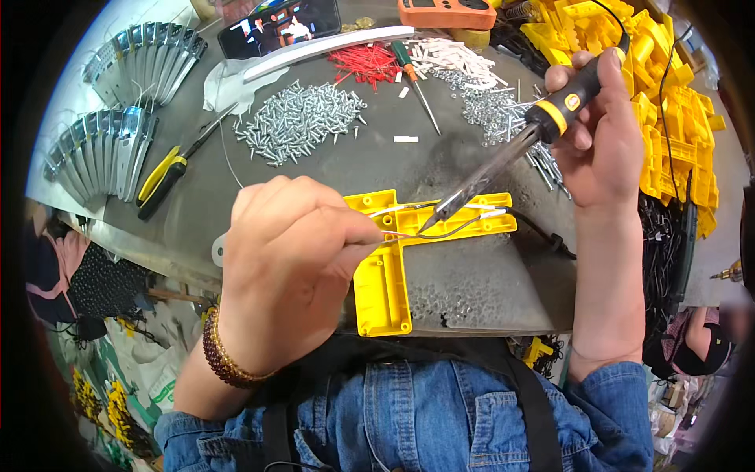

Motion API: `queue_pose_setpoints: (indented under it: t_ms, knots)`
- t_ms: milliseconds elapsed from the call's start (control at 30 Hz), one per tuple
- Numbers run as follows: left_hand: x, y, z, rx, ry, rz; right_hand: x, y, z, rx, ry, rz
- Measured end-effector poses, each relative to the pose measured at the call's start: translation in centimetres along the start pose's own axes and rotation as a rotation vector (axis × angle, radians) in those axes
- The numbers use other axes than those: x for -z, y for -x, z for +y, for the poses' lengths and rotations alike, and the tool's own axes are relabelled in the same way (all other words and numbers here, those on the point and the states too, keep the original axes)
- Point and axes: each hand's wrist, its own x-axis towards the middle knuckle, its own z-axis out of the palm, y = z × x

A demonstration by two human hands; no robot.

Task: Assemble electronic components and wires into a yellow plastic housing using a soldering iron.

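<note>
My right hand (602,134) is wrapped round the black and yellow handle of a soldering iron (491,169), raised over the right of the bench. Its tip points down and left, at a wire joint above a yellow plastic housing (381,295). My left hand (295,252) is closed in a pinch on a thin red wire (399,234), just left of the tip. A black cable (535,226) with white sleeving runs into the housing's right arm. The housing lies open side up near the bench's front edge, partly hidden behind my left hand.
Screws (299,122) lie heaped beyond my left hand, near yellow-black pliers (167,175). Farther back are red pieces (366,63), white sleeves (456,61), a screwdriver (417,82), a phone (279,30) and an orange meter (447,12). Metal strips (102,145) stand left; yellow housings (676,141) pile right.
</note>
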Motion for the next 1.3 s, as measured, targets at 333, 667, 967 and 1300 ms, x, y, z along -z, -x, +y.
queue_pose_setpoints:
  t_ms: [333, 667, 967, 1300]
  knots:
    - [-0.28, 0.21, 0.03, 0.015, -0.125, -0.008, -0.81, 0.21, 0.4, 0.013, 0.044, 0.07]
    - [-0.2, -0.05, 0.13, 0.008, -0.12, -0.02, -0.73, 0.03, 0.85, -0.014, 0.047, 0.069]
    - [-0.33, 0.05, 0.14, 0.019, -0.114, -0.018, -0.96, 0.14, 1.06, -0.016, 0.054, 0.074]
    - [-0.13, -0.03, 0.03, 0.027, -0.098, -0.015, -0.74, -0.08, 1.03, -0.034, 0.047, 0.054]
